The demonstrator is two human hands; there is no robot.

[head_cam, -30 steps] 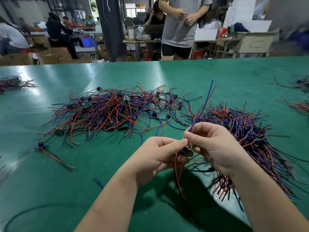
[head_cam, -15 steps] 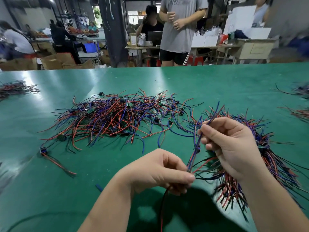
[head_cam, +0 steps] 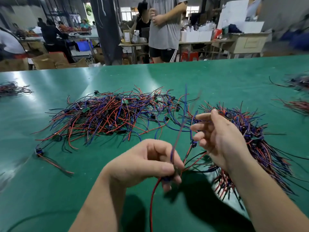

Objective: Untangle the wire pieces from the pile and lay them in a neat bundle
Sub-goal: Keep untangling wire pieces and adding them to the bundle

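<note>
Above the wide green table (head_cam: 200, 77), between the tangled red-and-blue wire pile (head_cam: 107, 118) and the combed bundle (head_cam: 260, 148), the right hand (head_cam: 222, 141) has let go, fingers spread. The left hand (head_cam: 142, 164) has its grip pinched on the freed thin wire piece (head_cam: 151, 205), steadying it for laying.

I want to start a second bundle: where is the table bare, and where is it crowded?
Bare table lies beyond the tangled pile up to the far edge, and near-left between the stray piece and the left hand. Crowded: between pile and bundle, around the right hand and the held wire piece.
</note>
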